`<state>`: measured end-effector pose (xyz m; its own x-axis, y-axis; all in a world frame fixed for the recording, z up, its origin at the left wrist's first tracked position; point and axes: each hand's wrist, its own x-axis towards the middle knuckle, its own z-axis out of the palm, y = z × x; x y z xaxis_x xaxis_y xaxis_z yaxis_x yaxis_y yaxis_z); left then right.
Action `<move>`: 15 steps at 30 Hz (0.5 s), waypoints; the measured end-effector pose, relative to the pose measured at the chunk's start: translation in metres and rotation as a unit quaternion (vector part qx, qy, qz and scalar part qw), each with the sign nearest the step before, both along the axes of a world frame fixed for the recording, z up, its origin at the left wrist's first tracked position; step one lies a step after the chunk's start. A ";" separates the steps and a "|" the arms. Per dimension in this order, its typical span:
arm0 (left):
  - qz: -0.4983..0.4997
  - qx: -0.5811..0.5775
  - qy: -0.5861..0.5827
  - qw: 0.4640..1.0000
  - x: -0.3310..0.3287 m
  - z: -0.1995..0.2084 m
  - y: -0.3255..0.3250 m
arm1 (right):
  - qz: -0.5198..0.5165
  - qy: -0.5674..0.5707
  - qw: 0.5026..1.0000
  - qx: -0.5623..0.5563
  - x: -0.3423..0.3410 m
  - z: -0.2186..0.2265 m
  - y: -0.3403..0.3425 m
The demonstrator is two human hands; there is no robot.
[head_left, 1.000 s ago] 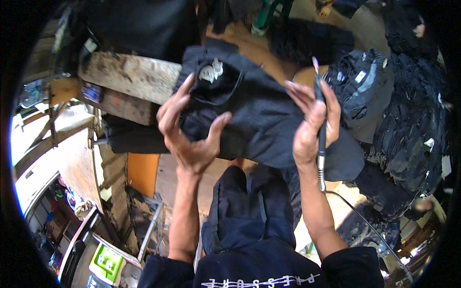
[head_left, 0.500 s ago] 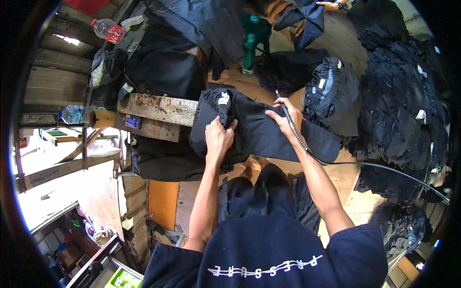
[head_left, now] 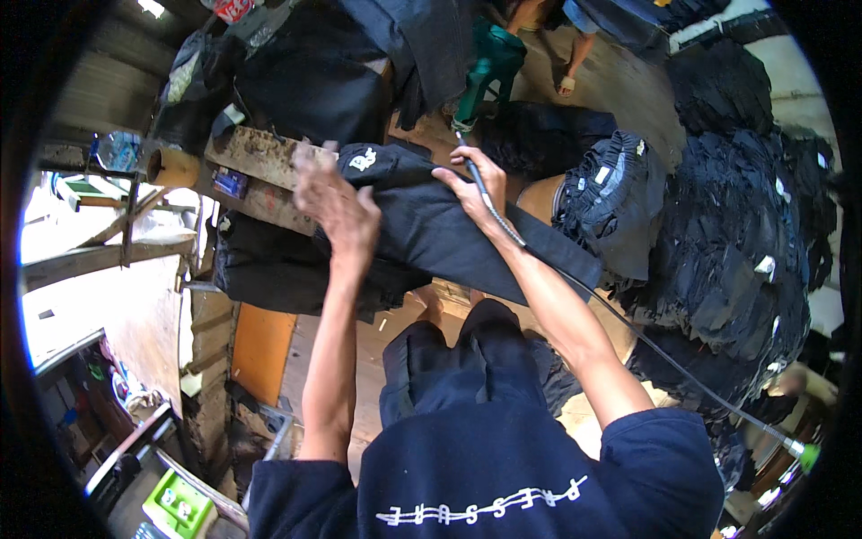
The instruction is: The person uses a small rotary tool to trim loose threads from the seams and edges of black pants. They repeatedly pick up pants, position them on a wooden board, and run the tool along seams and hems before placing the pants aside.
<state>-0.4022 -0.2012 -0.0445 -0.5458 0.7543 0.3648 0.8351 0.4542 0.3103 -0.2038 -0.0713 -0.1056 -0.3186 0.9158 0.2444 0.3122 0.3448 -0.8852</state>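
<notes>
A pair of black trousers point(head_left: 449, 238) lies across a wooden plank point(head_left: 251, 157), its leg stretching toward the lower right. A small white mark point(head_left: 363, 160) shows near the waist end. My left hand point(head_left: 339, 202) is over the waist end and plank, blurred, with thumb and fingers apart and nothing seen in them. In my right hand point(head_left: 480, 184) is a slim, dark pen-shaped tool point(head_left: 473, 169), its tip pointing up and away over the fabric's far edge. From its rear a long thin cable point(head_left: 646, 340) runs past my forearm to a green fitting point(head_left: 808, 456) at the right.
Folded black garments point(head_left: 611, 202) sit just right of the trousers, beside a tall dark garment pile point(head_left: 718, 251). Beyond are a green stool point(head_left: 489, 67) and another person's arm point(head_left: 579, 58). A cardboard-coloured tube point(head_left: 172, 168) and water bottle point(head_left: 117, 151) are at the left.
My left hand has let go of the trousers' waist end and moved up and left. My right hand has moved left and up with the tool. The view has also shifted.
</notes>
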 end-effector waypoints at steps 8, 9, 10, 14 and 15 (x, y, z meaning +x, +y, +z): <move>0.039 0.024 -0.028 0.999 0.042 -0.060 0.033 | 0.171 0.025 0.984 0.033 0.116 0.025 -0.027; 0.055 -0.005 -0.034 0.998 0.035 -0.069 0.038 | 0.178 0.010 0.983 0.048 0.119 0.021 -0.030; 0.056 -0.014 -0.009 0.998 0.028 -0.078 0.043 | 0.225 -0.050 0.968 0.102 0.120 0.016 -0.023; 0.047 0.015 0.033 0.998 0.018 -0.093 0.046 | 0.289 -0.044 0.948 0.126 0.093 -0.008 -0.002; 0.055 0.008 0.021 0.998 0.019 -0.092 0.046 | 0.284 -0.013 0.948 0.143 0.090 -0.008 0.001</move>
<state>-0.3827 -0.1557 -0.1365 -0.6087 0.6850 0.4003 0.7931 0.5393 0.2831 -0.1139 -0.0704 -0.1135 -0.7506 0.4919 0.4412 0.0246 0.6881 -0.7252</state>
